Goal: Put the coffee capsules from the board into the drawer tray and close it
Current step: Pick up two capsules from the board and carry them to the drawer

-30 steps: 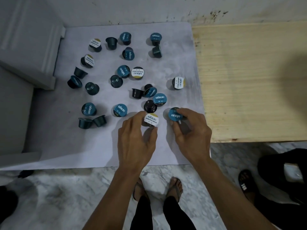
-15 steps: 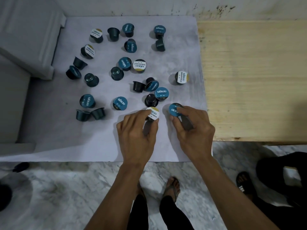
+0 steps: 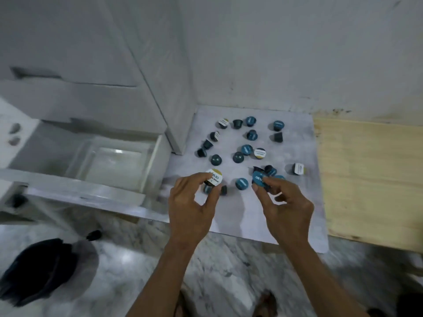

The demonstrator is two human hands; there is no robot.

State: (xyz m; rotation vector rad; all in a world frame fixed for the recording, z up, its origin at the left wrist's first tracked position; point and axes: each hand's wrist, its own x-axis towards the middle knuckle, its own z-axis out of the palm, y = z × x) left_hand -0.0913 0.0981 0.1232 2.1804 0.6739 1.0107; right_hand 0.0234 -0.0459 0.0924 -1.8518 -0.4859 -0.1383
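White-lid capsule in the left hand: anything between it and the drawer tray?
Nothing visible. The left hand pinches the white-lid capsule just right of the open drawer; the clear tray lies uncovered inside, with only the drawer's side wall to clear.

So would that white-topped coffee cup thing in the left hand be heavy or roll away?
Probably light: the left hand lifts the white-lidded capsule with only fingertips. Its round, tapered shape might roll in a curve; others lie tipped on the board.

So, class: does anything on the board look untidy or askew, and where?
Yes. The capsules on the board lie scattered, not in rows: some lid-up, some upside down, and one white-lidded capsule near the right edge lies on its side. Nothing looks spilled or broken. The drawer stands open.
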